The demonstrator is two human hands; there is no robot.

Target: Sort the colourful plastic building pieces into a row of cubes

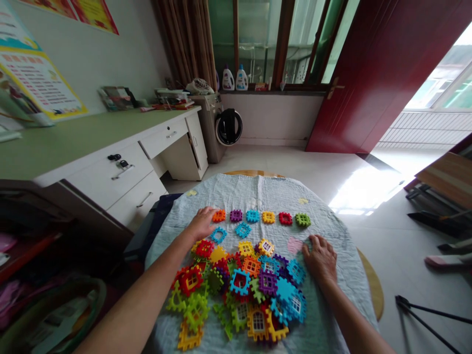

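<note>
My left hand is at the left end of a row of plastic building blocks, its fingers closed at the left edge of an orange block. Rightward follow a purple block, a blue block, a yellow block, a red block and a green block. Two more blue pieces lie just below the row. My right hand rests palm down on the cloth with slightly bent fingers, holding nothing. Between my arms is a heap of mixed blocks, some with white window inserts.
A pale blue cloth covers the round table. To the left are a green-topped desk and a dark box beside the table. A washing machine, red door and black stand leg stand around it.
</note>
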